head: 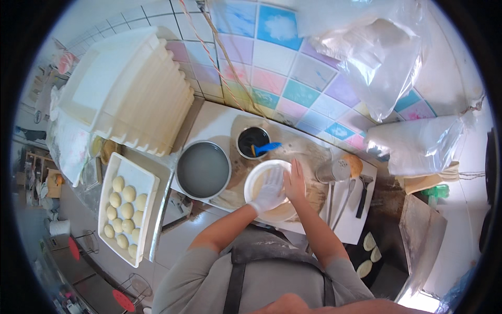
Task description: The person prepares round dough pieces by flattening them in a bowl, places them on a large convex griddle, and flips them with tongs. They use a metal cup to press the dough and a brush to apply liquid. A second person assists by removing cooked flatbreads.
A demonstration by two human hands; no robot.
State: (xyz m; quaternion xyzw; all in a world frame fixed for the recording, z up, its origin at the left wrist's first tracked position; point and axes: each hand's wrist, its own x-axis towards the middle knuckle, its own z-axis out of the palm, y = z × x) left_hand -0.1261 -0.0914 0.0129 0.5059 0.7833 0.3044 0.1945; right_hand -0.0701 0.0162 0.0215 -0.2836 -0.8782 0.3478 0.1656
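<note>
Over a white bowl (251, 184) holding pale beige contents, my left hand (271, 192) wears a clear plastic glove, its fingers stretched out. My bare right hand (295, 183) is beside it at the bowl's right side, fingers straight and pointing away from me. The hands are close together at the heels; nothing shows in either one. Behind the bowl is a round container of dark liquid (249, 138), with a blue-handled brush (267, 148) resting in it. A large round metal pan (203, 169) of greyish liquid stands to the left.
Dough balls (127, 210) lie in a white tray (148, 196) at left, near stacked white trays (141, 90). On the right are a shaker (333, 171), tongs (343, 204) and a black-handled scraper (362, 196). Flat dough pieces (364, 269) lie on a dark griddle (355, 251).
</note>
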